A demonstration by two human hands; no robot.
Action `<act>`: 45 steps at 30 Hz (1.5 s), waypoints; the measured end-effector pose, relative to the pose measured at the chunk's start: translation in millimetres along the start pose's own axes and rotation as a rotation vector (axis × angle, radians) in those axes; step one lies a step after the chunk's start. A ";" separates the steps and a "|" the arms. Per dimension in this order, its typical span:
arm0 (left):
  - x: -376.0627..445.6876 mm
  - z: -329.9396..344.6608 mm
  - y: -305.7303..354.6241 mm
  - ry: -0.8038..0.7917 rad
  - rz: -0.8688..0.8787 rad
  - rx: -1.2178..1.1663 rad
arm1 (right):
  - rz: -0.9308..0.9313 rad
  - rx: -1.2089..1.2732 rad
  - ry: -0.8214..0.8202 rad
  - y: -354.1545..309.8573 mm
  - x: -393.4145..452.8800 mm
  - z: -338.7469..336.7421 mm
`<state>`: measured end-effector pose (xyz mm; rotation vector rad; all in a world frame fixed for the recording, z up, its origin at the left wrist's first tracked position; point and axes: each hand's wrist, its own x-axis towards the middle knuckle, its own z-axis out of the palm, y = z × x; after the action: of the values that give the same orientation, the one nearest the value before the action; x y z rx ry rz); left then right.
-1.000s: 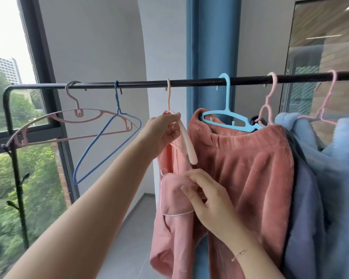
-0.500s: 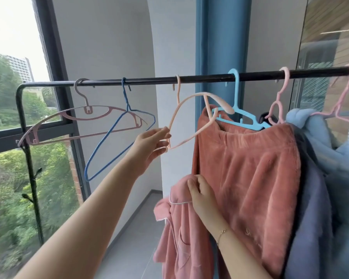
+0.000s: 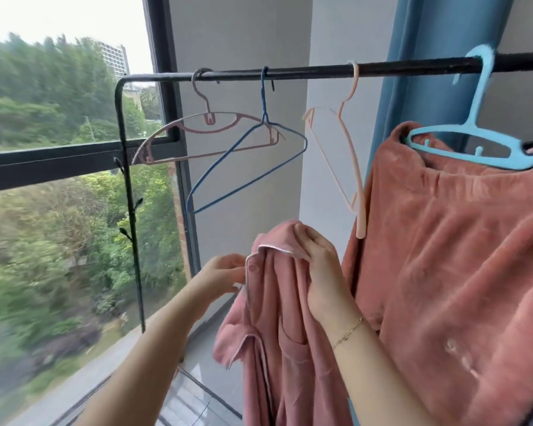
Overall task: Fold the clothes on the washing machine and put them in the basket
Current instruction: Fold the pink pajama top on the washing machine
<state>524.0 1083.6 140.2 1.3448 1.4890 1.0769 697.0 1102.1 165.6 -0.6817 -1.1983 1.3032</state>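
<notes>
Fingers of both hands, left hand (image 3: pixel 220 273) and right hand (image 3: pixel 319 265), curl pinching the pink shirt (image 3: pixel 277 348) collar.

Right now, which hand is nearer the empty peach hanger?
Right. The right hand grips the pink shirt just below the peach hanger's lower tip; the left hand is lower and further left.

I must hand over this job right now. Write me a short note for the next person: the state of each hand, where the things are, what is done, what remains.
Right hand: grips the collar of the pink shirt, which is off its hanger.
Left hand: touches the shirt's front edge; the grip is not clear.
Peach hanger: hangs bare on the black rail, beside two other bare hangers.
Coral fleece garment: on the light blue hanger.
Done: the shirt is off the rail.
Left: fold it and put it in the basket. No washing machine or basket in view.
</notes>
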 end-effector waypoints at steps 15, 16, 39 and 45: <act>-188.8 -116.3 -123.7 0.581 -0.327 -0.011 | 0.453 0.359 -0.625 33.1 -75.8 187.6; -196.5 -119.7 -128.2 0.584 -0.335 -0.067 | 0.481 0.396 -0.650 35.0 -75.6 195.4; -608.7 -259.4 -187.3 1.682 -0.361 -0.418 | 0.496 0.365 -1.185 119.1 -364.6 494.2; -704.6 -268.8 -170.9 2.054 -0.252 -0.453 | 0.920 0.721 -1.163 117.6 -437.6 558.2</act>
<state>271.2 355.5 77.7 -0.8383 2.1638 2.5503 205.5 580.6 107.9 0.2134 -1.1072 2.9421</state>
